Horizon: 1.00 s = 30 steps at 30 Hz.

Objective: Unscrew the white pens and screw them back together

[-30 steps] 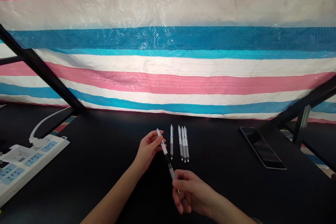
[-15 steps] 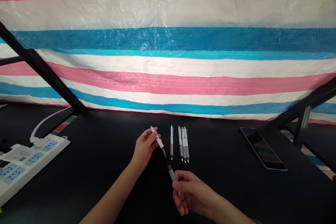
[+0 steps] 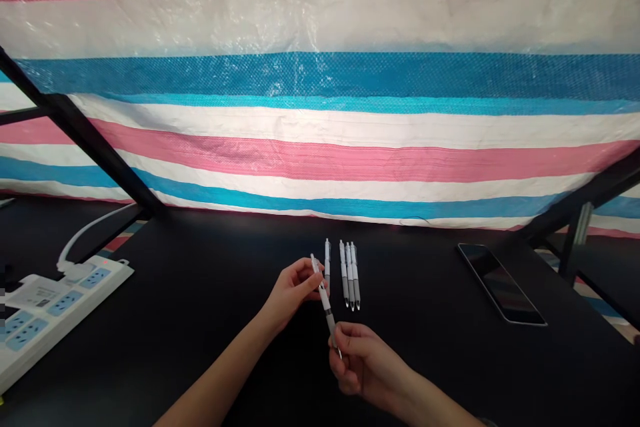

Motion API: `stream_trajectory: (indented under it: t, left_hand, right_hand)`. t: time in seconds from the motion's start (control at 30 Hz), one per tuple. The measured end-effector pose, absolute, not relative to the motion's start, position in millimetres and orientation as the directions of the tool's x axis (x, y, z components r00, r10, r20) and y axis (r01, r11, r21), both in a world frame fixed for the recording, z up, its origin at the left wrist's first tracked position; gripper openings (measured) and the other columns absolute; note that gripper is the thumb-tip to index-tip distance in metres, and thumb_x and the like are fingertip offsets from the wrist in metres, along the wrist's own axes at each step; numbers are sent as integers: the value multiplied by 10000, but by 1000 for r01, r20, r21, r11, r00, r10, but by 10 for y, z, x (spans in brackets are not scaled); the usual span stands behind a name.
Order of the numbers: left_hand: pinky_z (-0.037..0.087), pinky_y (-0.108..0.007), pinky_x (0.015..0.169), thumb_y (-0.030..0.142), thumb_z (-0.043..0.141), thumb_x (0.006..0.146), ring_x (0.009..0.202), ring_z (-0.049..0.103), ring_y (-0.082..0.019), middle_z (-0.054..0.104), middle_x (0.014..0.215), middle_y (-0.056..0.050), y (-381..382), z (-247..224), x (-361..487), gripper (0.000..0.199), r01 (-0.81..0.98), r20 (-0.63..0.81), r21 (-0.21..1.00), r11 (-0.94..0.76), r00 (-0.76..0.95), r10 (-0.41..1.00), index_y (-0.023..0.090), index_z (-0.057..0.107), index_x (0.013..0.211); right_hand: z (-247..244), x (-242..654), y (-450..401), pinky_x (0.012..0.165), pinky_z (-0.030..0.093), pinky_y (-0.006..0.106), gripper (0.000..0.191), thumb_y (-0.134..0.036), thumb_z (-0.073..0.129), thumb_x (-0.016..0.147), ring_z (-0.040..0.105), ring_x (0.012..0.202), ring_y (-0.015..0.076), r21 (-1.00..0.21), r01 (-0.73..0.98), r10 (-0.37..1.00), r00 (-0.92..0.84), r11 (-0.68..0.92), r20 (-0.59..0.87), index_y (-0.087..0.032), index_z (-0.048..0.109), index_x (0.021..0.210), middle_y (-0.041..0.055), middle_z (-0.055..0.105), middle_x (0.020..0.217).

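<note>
Between my hands is a white pen (image 3: 325,299) with a grey grip, held at a slant above the black table. My left hand (image 3: 296,288) is closed on its white upper barrel, near the clicker end. My right hand (image 3: 364,355) pinches the grey grip near the tip. The two halves of the pen meet at a dark band, and I cannot tell whether they are fully joined. Just behind my left fingers lies a similar single pen (image 3: 327,255), its lower part partly covered. Three more white-and-grey pens (image 3: 350,273) lie side by side to its right.
A phone (image 3: 501,284) lies on the black table (image 3: 420,280) at the right. At the left is a white power strip (image 3: 65,307) with a plugged-in cable. Striped plastic sheeting (image 3: 320,160) hangs behind, between black frame bars (image 3: 100,140).
My left hand has moved right and down, bringing the white barrel over the refill to the grey grip. The refill that showed between the halves is now covered. My right hand has barely moved.
</note>
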<state>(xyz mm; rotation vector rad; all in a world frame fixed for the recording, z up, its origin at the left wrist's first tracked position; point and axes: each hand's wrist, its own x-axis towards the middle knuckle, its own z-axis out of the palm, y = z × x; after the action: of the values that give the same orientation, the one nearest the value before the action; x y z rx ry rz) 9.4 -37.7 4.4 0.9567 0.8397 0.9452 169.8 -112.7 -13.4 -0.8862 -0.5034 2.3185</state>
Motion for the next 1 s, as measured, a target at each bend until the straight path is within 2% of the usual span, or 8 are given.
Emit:
stream_trajectory:
  t: [0.13, 0.3, 0.43, 0.53, 0.6, 0.77, 0.9, 1.0]
  left_hand:
    - [517, -271, 651, 322, 690, 756, 675, 630, -155, 644, 739, -40, -375, 67, 80, 246, -280, -165, 915, 289, 393, 905, 149, 601, 905]
    - [514, -259, 632, 312, 704, 739, 658, 620, -149, 638, 709, -32, -396, 99, 103, 239, -299, -171, 911, 285, 355, 919, 148, 608, 884]
    - [510, -261, 609, 322, 715, 723, 642, 620, -156, 636, 705, -38, -396, 99, 110, 255, -299, -183, 906, 300, 363, 914, 147, 619, 882]
    - [512, -264, 624, 327, 713, 724, 647, 622, -155, 640, 713, -43, -389, 84, 103, 254, -305, -179, 905, 297, 361, 915, 151, 629, 887]
    - [513, -263, 628, 324, 711, 726, 650, 622, -155, 640, 709, -40, -384, 79, 97, 244, -312, -174, 905, 288, 346, 922, 156, 629, 882]
    - [514, -265, 631, 310, 689, 752, 642, 611, -145, 627, 703, -32, -388, 77, 90, 221, -301, -166, 910, 284, 363, 917, 156, 617, 895]
    - [503, -249, 628, 308, 677, 763, 657, 613, -145, 627, 712, -31, -395, 75, 92, 214, -287, -161, 918, 275, 363, 918, 159, 616, 903]
    - [507, -259, 637, 311, 691, 749, 657, 611, -147, 629, 705, -30, -400, 81, 100, 221, -293, -161, 916, 272, 353, 922, 158, 618, 891]
  right_hand:
    - [-127, 1682, -1123, 373, 222, 172, 293, -385, 666, 714, 388, 338, 42, -528, -397, 647, -604, -751, -466, -140, 507, 726, -11, 541, 473]
    - [-121, 1666, -1146, 335, 262, 166, 394, -527, 587, 769, 487, 361, 87, -604, -386, 688, -599, -697, -411, -155, 478, 838, 43, 632, 587]
    - [-125, 1665, -1157, 308, 233, 147, 385, -484, 662, 730, 460, 336, 65, -623, -366, 685, -606, -691, -404, -156, 466, 778, -2, 585, 540]
    - [-131, 1667, -1158, 342, 321, 168, 420, -516, 579, 784, 522, 402, 93, -607, -383, 687, -602, -696, -407, -108, 533, 874, 40, 609, 596]
    - [-131, 1673, -1159, 354, 342, 170, 407, -513, 567, 796, 556, 450, 110, -607, -394, 694, -597, -690, -401, -124, 518, 909, 49, 626, 648]
    - [-131, 1687, -1161, 329, 296, 150, 314, -418, 640, 768, 494, 391, 76, -613, -373, 682, -612, -696, -401, -148, 485, 796, -3, 576, 582]
    - [-115, 1686, -1160, 402, 386, 191, 385, -454, 565, 814, 578, 540, 125, -595, -397, 688, -600, -699, -408, -102, 543, 970, 63, 613, 714]
    - [-96, 1682, -1157, 402, 364, 169, 347, -431, 652, 762, 543, 532, 96, -605, -422, 718, -564, -675, -408, -154, 514, 919, 6, 572, 704]
